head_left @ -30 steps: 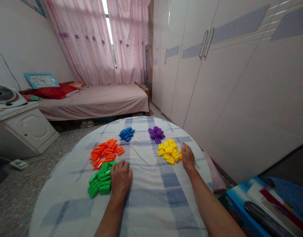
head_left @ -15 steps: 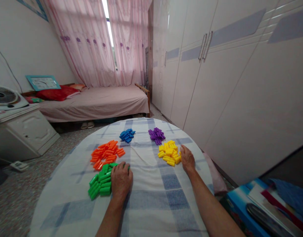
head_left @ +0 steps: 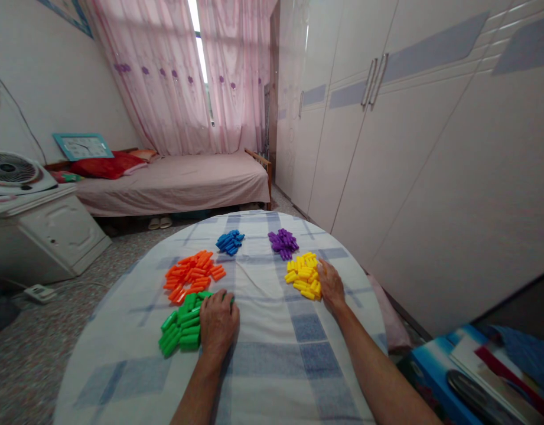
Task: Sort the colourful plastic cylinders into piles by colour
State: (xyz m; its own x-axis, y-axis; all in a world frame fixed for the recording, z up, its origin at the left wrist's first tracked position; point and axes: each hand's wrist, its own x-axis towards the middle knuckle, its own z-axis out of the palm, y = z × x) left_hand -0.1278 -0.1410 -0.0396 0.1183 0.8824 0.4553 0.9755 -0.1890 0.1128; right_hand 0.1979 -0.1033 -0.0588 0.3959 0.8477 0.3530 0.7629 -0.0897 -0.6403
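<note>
Five piles of small plastic tube-shaped pieces are on a round table with a checked cloth [head_left: 272, 366]. My left hand [head_left: 219, 321] rests palm down against the right side of the green pieces [head_left: 182, 326], partly covering them; its fingers are loosely bent and apart, with a bit of green by the fingertips. At the right edge of the yellow pieces [head_left: 303, 275], my right hand [head_left: 332, 284] touches the pile with slightly curved fingers, its palm hidden. Orange pieces [head_left: 194, 273] lie just beyond the green ones. Blue pieces [head_left: 230, 242] and purple pieces [head_left: 283, 243] sit farther back.
A bed [head_left: 183, 180] stands beyond the table, under pink curtains. White wardrobes [head_left: 413, 165] line the right side. A fan [head_left: 10, 172] sits on a white cabinet [head_left: 68, 236] at left. A blue box [head_left: 435, 366] with items on it is at lower right.
My right hand has moved slightly left and now meets the edge of the yellow pile. My left hand stays on the green pieces. The view has shifted a little.
</note>
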